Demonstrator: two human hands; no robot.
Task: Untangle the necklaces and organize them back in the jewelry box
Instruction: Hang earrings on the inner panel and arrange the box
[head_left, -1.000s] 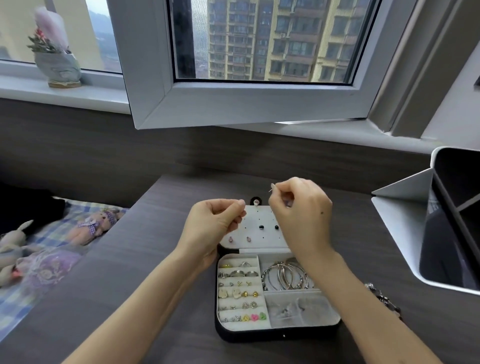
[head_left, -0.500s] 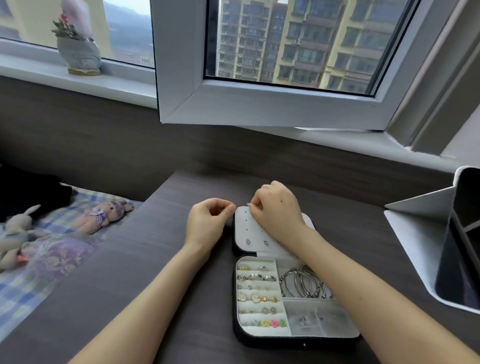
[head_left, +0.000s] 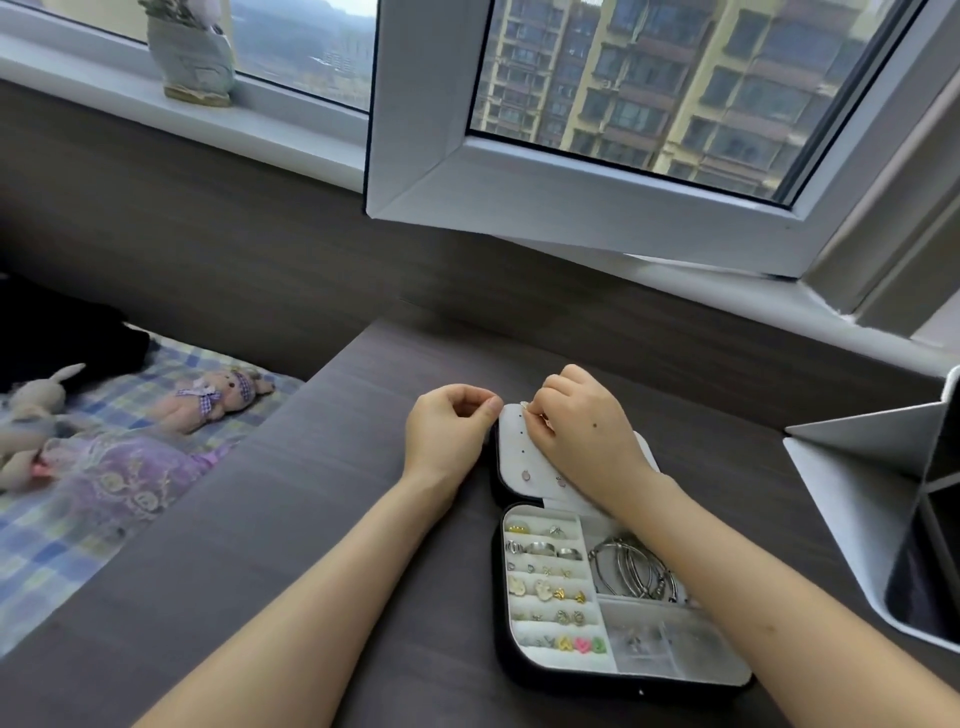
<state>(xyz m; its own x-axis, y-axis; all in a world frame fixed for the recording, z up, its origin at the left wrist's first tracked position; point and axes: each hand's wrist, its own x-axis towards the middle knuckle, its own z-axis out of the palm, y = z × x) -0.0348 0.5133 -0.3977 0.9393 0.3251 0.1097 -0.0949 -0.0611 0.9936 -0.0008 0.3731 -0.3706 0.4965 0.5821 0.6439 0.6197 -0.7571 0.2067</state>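
An open black jewelry box (head_left: 524, 670) lies on the dark wooden table (head_left: 322, 519), its white tray holding rings, earrings and silver bangles (head_left: 631, 569). Its white lid panel (head_left: 514, 457) lies flat behind the tray. My right hand (head_left: 582, 431) rests over the lid and pinches a small piece of a thin necklace (head_left: 523, 406) at the lid's top edge. My left hand (head_left: 447, 431) sits curled just left of the lid, thumb and forefinger pinched together; a chain between them is too fine to see.
A white folded stand with a dark tablet (head_left: 883, 519) stands at the right. An open window frame (head_left: 571, 176) juts over the table's far side. Plush toys (head_left: 213, 397) lie on a checked bed to the left. A vase (head_left: 192, 57) sits on the sill.
Both hands have come down from above the box to the lid's top edge. The view has shifted left, so the box sits further right.
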